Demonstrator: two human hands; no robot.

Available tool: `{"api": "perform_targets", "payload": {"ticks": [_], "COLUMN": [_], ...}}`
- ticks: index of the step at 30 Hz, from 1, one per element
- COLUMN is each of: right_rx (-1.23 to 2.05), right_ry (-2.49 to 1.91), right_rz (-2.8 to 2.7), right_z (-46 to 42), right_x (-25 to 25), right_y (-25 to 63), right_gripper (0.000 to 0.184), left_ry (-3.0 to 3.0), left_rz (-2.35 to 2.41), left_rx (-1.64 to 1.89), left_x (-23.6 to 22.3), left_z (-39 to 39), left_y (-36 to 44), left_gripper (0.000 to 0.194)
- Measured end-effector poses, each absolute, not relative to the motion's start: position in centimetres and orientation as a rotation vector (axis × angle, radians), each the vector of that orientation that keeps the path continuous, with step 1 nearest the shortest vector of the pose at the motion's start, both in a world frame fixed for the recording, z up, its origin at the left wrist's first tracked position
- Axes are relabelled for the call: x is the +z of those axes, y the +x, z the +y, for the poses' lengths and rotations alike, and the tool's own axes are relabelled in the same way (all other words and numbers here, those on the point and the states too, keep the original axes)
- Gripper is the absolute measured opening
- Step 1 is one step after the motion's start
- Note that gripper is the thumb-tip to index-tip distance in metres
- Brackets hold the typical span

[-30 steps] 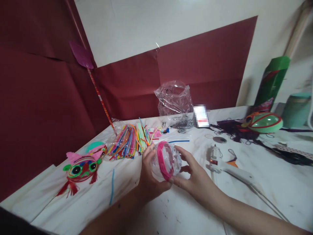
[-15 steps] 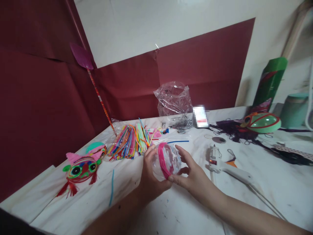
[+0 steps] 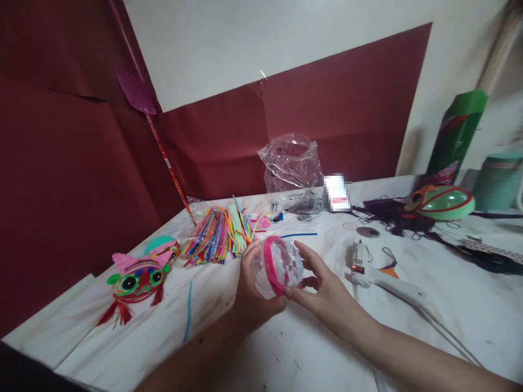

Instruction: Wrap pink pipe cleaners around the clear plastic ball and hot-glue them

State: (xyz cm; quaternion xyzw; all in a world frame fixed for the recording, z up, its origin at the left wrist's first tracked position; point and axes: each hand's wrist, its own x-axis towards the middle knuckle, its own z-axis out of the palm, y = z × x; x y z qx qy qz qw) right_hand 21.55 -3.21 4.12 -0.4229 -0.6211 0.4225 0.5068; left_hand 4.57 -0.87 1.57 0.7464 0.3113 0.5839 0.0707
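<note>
The left grip (image 3: 252, 288) is curved around the left side of a clear ball (image 3: 288, 264), and the right grip (image 3: 321, 283) is half curled on the opposite side, its thumb near the lower end of the pink band (image 3: 269, 264). The ball is between both, over the tabletop (image 3: 310, 348). Since half a second ago, almost nothing has changed; only the right thumb seems slightly shifted, so I judge this as a small adjustment of the hold. Right of the grip lies a glue gun (image 3: 365, 272).
</note>
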Motion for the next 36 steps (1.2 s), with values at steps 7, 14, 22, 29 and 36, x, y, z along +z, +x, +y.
{"api": "perform_targets", "payload": {"ticks": [7, 14, 22, 29, 36], "right_rx": [0.931, 0.912, 0.892, 0.922, 0.915], "right_ry": [-0.990, -0.998, -0.994, -1.018, -1.025], "right_rz": [-1.484, -1.485, -1.494, -1.488, -1.488], "right_z": [-3.2, -3.1, -2.8, -2.6, -2.4], "right_x": [3.5, 3.7, 3.2, 2.9, 2.4], "right_y": [21.4, 21.5, 21.3, 21.2, 21.0], "right_gripper": [0.067, 0.065, 0.062, 0.062, 0.065], "left_ry": [2.135, 2.041, 1.804, 1.688, 1.649], "left_rz": [0.967, 0.877, 0.875, 0.846, 0.855], "left_rx": [1.820, 1.701, 1.632, 1.555, 1.525], "left_x": [1.3, 0.9, 1.6, 1.3, 1.5], "left_z": [-1.0, -0.9, -1.2, -0.6, -0.3], "left_y": [4.8, 4.4, 4.8, 4.7, 4.7], "left_gripper": [0.090, 0.078, 0.070, 0.073, 0.072]}}
